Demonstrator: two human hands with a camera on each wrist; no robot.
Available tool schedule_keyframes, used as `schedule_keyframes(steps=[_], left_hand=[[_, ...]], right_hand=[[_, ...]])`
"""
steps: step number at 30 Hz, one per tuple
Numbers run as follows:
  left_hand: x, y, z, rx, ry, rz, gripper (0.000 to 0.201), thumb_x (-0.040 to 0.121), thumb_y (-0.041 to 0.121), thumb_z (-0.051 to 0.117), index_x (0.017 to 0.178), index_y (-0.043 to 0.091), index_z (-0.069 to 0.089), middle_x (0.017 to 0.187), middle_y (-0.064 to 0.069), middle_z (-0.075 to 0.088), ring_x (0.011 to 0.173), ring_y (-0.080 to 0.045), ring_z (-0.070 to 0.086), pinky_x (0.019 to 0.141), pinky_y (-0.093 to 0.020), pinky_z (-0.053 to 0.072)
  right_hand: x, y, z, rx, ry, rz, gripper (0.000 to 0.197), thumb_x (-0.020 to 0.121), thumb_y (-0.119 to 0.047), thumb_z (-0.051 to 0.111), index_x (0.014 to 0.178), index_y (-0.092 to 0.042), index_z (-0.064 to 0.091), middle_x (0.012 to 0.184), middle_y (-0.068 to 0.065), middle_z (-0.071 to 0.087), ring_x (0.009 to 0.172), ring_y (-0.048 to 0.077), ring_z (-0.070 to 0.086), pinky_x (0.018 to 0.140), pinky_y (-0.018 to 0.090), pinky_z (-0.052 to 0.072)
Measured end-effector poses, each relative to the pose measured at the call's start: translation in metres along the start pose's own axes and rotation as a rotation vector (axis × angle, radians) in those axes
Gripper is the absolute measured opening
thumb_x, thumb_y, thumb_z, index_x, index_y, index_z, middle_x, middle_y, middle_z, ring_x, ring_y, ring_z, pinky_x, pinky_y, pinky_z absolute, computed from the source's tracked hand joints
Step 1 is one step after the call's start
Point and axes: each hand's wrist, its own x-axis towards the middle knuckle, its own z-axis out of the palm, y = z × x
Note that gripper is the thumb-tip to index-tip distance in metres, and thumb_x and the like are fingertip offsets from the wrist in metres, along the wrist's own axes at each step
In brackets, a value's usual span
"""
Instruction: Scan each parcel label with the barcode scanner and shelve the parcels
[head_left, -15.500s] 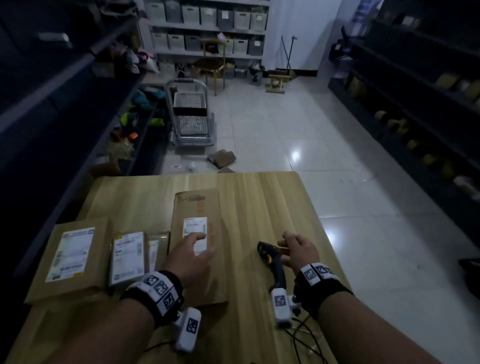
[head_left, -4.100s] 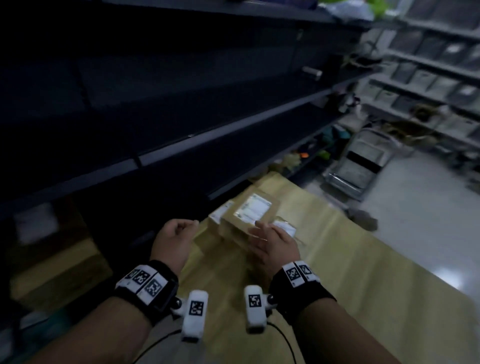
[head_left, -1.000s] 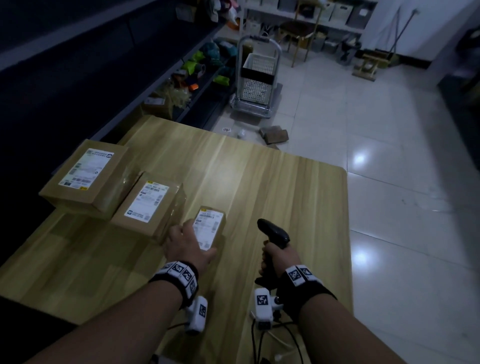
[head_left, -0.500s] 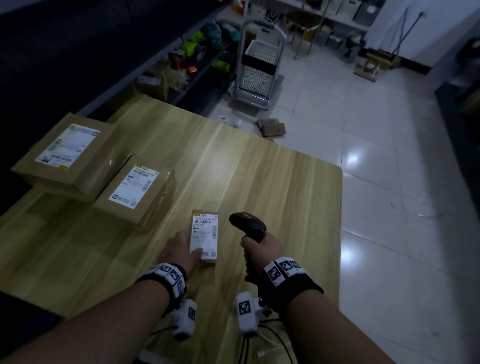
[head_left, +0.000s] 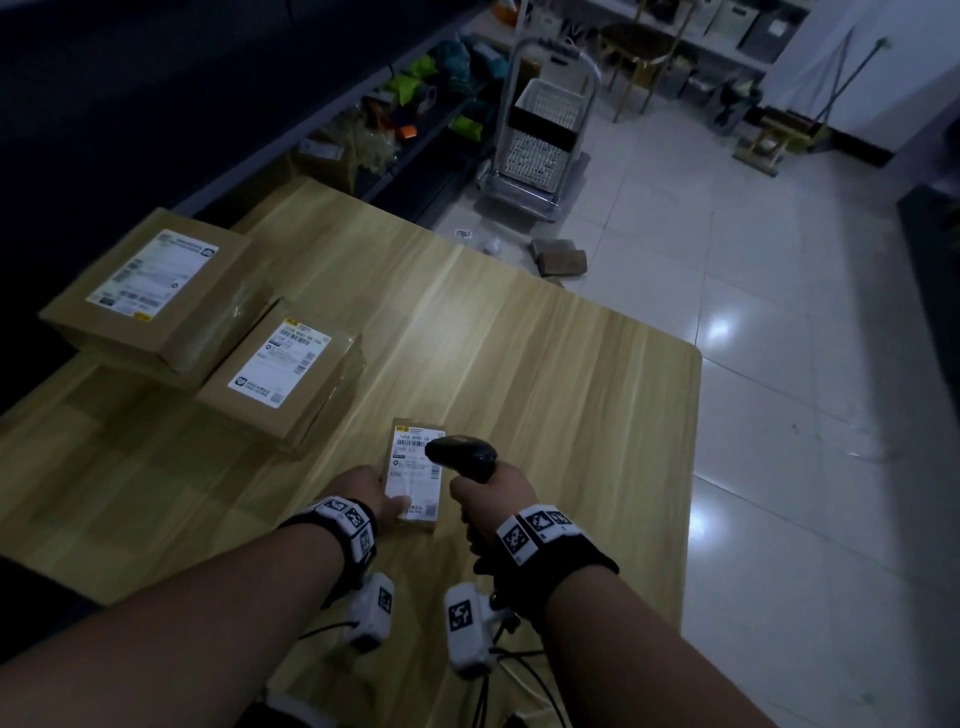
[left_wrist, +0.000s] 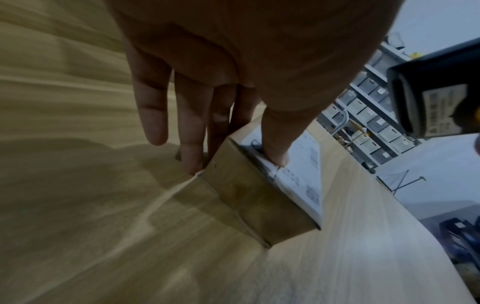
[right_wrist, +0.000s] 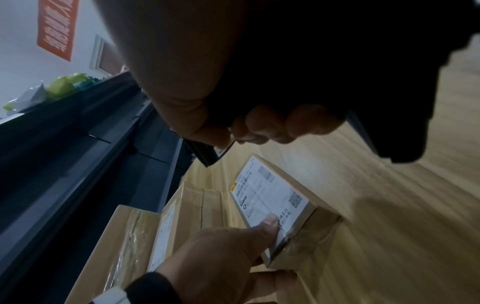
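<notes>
While right hand (head_left: 488, 491) grips barcode scanner (head_left: 462, 456), head aimed down over small parcel (head_left: 415, 475), scan step looks underway. Left hand (head_left: 366, 491) holds small parcel flat on surface (head_left: 545, 374), thumb pressing label, fingers down its side. Two larger parcels (head_left: 150, 296) (head_left: 285, 374) wait at surface's left edge, labels up, beside dark shelf (head_left: 156, 104). Judgement: three parcels left to shelve.

Small parcel (head_left: 415, 475) on table (head_left: 545, 374); scanner (head_left: 462, 457) just right.
</notes>
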Motion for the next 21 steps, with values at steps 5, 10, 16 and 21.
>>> schedule_keyframes(steps=[5,10,16,21], left_hand=[[0.008,-0.001,0.0,0.025,-0.02,-0.011,0.048,0.083,0.055,0.076,0.111,0.016,0.074,0.111,-0.008,0.076,0.095,-0.027,0.073,0.071,-0.03,0.052],[0.012,-0.002,0.005,0.008,-0.026,0.01,0.047,0.088,0.052,0.075,0.118,0.016,0.074,0.118,-0.006,0.076,0.103,-0.027,0.072,0.078,-0.029,0.053],[0.01,0.001,0.004,0.012,-0.004,-0.039,0.064,0.09,0.056,0.07,0.131,0.007,0.061,0.131,-0.012,0.068,0.116,-0.029,0.066,0.089,-0.034,0.053],[0.012,-0.003,0.003,0.001,-0.026,-0.016,0.05,0.085,0.054,0.076,0.115,0.014,0.073,0.115,-0.009,0.076,0.099,-0.028,0.072,0.078,-0.032,0.055]], right_hand=[[0.004,-0.001,0.002,-0.01,-0.006,0.015,0.014,0.091,-0.026,0.063,0.096,-0.015,0.069,0.072,0.012,0.062,0.06,0.029,0.06,0.058,0.041,0.053],[0.009,0.0,0.004,-0.013,0.0,0.027,0.016,0.086,-0.029,0.063,0.093,-0.016,0.07,0.069,0.011,0.064,0.056,0.029,0.061,0.058,0.044,0.055],[0.012,0.0,0.005,-0.012,-0.022,0.034,0.023,0.078,-0.03,0.059,0.093,-0.017,0.069,0.068,0.011,0.062,0.056,0.029,0.061,0.061,0.044,0.055],[0.014,0.0,0.006,-0.017,0.003,0.048,0.023,0.083,-0.031,0.059,0.091,-0.013,0.071,0.067,0.012,0.062,0.055,0.03,0.061,0.058,0.047,0.058]])
